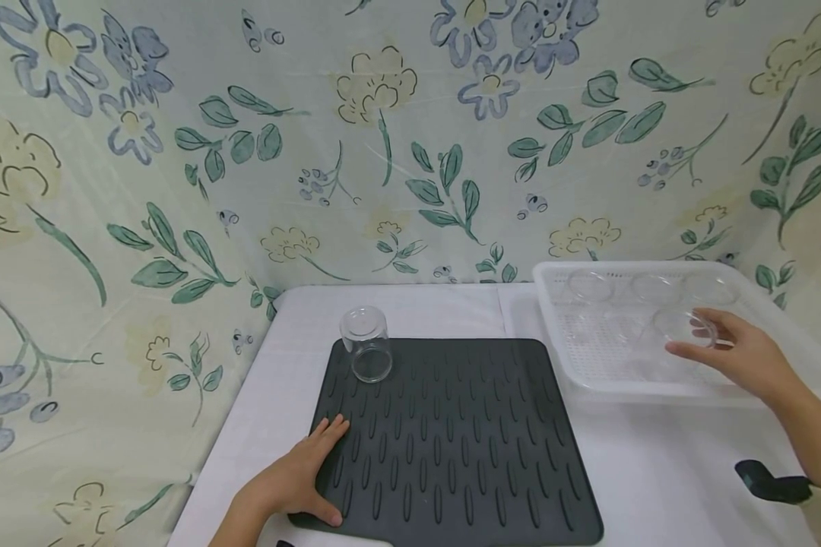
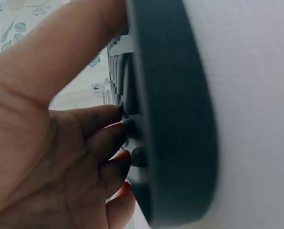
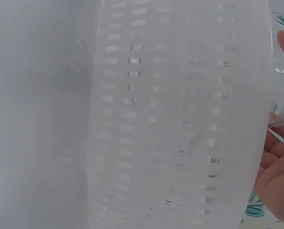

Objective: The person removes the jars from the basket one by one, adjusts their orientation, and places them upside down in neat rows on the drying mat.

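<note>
One glass [image 1: 673, 328], long axis roughly upright, is held by the right hand [image 1: 744, 351], left hand [image 1: 296, 475] splayed.

Floral curtain [image 1: 260, 199] behind white table [image 1: 445, 311]; curtain printed with bluish flowers [image 1: 490, 85], green leaves [image 1: 452, 162].

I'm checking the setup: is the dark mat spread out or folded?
Spread out: the dark mat lies flat, ridges showing, in the head view, left hand on its edge.
</note>
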`<state>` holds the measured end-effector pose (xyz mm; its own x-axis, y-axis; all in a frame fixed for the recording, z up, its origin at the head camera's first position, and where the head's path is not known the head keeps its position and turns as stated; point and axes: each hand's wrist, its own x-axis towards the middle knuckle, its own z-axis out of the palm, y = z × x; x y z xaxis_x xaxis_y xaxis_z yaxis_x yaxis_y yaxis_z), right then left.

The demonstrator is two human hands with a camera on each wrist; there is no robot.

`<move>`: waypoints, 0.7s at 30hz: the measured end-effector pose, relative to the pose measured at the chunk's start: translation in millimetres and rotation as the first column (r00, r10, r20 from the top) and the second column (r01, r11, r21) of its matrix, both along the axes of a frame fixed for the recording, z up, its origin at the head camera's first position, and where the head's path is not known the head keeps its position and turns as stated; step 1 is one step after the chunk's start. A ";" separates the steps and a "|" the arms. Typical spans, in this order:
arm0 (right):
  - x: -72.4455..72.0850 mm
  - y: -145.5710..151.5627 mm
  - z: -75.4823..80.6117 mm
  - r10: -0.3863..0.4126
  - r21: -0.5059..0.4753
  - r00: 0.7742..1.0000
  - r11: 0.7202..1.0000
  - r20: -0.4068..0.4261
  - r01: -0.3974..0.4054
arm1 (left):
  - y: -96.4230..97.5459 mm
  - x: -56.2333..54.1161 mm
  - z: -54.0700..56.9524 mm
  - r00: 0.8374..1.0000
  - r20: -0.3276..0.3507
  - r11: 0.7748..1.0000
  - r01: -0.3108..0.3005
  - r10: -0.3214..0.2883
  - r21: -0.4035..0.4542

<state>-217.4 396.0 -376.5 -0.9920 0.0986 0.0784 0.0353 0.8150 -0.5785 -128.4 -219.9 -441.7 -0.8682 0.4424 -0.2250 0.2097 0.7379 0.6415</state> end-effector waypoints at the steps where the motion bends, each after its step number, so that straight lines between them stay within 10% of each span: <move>1: 0.6 -0.6 1.0 0.004 -0.002 1.000 1.000 -0.008 -0.004 | 0.1 0.0 0.2 1.000 0.000 1.000 0.000 0.000 0.000; 21: 9.8 -20.2 23.0 0.036 -0.068 0.993 0.997 -0.110 -0.044 | -0.8 0.3 -1.2 1.000 0.005 1.000 -0.001 0.001 0.003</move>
<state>-207.6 375.8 -353.5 -0.9813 0.0680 0.1802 -0.0627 0.7717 -0.6328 -128.1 -220.7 -442.8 -0.8673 0.4424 -0.2283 0.2060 0.7364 0.6445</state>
